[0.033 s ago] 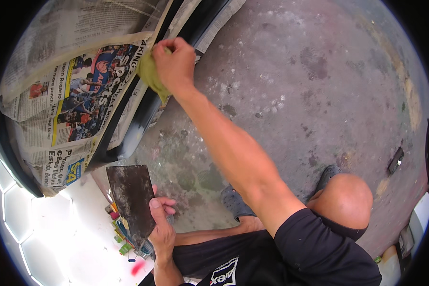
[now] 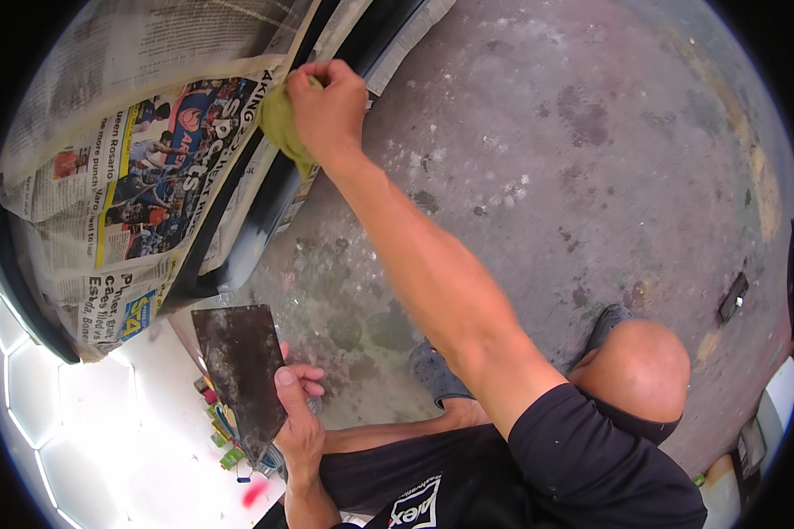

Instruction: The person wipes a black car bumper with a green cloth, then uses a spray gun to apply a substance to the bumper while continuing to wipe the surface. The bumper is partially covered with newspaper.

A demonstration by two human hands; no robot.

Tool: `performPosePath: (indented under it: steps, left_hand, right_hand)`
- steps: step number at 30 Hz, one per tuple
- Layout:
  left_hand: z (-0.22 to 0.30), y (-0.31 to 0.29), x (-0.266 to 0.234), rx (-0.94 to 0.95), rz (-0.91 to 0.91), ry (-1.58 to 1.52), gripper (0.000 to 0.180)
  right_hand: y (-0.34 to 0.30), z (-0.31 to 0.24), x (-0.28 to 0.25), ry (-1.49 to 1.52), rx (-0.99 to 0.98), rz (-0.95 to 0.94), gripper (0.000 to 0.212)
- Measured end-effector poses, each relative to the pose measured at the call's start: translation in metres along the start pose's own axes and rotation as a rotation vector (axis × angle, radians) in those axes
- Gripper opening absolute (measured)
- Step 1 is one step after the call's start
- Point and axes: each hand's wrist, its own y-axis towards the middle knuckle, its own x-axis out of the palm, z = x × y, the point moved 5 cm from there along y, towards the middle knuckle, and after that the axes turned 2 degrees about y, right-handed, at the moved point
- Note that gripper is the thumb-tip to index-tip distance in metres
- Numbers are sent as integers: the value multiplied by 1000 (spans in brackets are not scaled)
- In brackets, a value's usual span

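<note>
A yellow-green cloth (image 2: 282, 126) is bunched in my right hand (image 2: 331, 110), whose fingers pinch it from above. It rests against a glossy black trim strip (image 2: 269, 203) along the edge of a car-like body panel, covered with taped newspaper (image 2: 163, 167). Lower down, my left hand (image 2: 300, 414) holds a thin dark rectangular plate (image 2: 241, 366) with pale smudges by its edge, thumb on its face. Part of the panel beneath the cloth is hidden.
Grey, stained concrete floor (image 2: 503, 176) spreads to the right. My foot in a dark clog (image 2: 437, 377) and my bare knee (image 2: 640, 370) are near the bottom. A small black object (image 2: 733, 297) lies far right. Colourful items (image 2: 229, 441) stand behind the plate; bright hexagonal lights shine lower left.
My right hand and the cloth have shifted very slightly to the right. The plate in my left hand has moved a little to the left.
</note>
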Motion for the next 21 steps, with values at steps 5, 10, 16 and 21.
performPosePath:
  steps: [5,10,16,21]
  left_hand:
    - [-10,-7,-5,-7,53,-18,44]
    - [-11,1,1,14,39,2,45]
    - [-7,3,2,3,36,0,46]
    - [-4,-3,1,11,29,15,45]
  right_hand:
    - [-7,-1,0,-4,27,39,23]
    - [-11,2,8,20,79,19,22]
    - [-15,8,11,-23,112,35,22]
    - [-31,16,14,51,140,17,21]
